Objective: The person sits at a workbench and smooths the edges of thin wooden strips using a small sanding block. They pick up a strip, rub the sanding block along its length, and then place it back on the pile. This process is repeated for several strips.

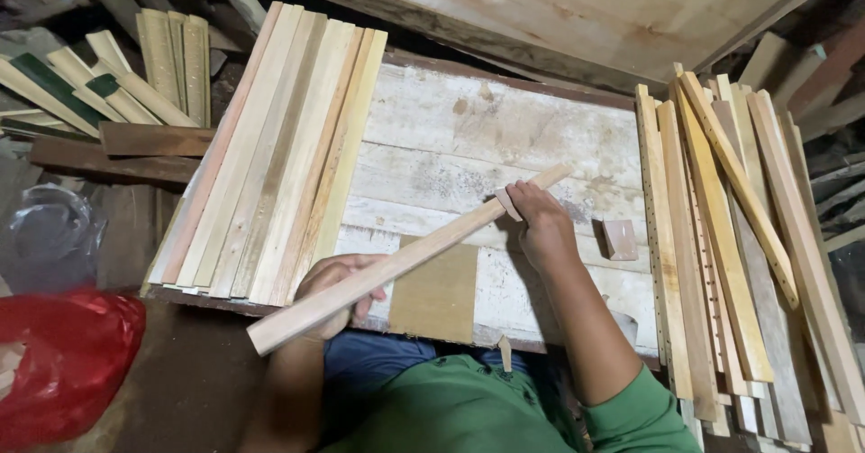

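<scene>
Inspecting the head view: a long wooden strip (405,259) runs on a slant from lower left to upper right above the worktop (505,137), held off its surface. The left hand (338,291) sits under the strip near its lower end, fingers curled up around it, so the grip is clamped on the strip; a short length of strip sticks out past the hand towards the lower left. The right hand (539,223) is closed over the strip further up, near its upper end, pressing a small folded piece of sandpaper (507,203) against the top face. That grip is clamped on the sandpaper and strip together. The strip's upper tip shows just beyond the right hand.

On the worktop, below the strip, lies a tan sheet of sandpaper (439,298), flat at the near edge. A small wooden block (620,238) lies just to the right of the right hand, apart from it. A row of planed slats (270,155) lies side by side on the left part of the worktop. A stack of slats (730,255) lies on the right, some with rows of small holes. A red plastic bag (63,363) sits at lower left, on the floor.
</scene>
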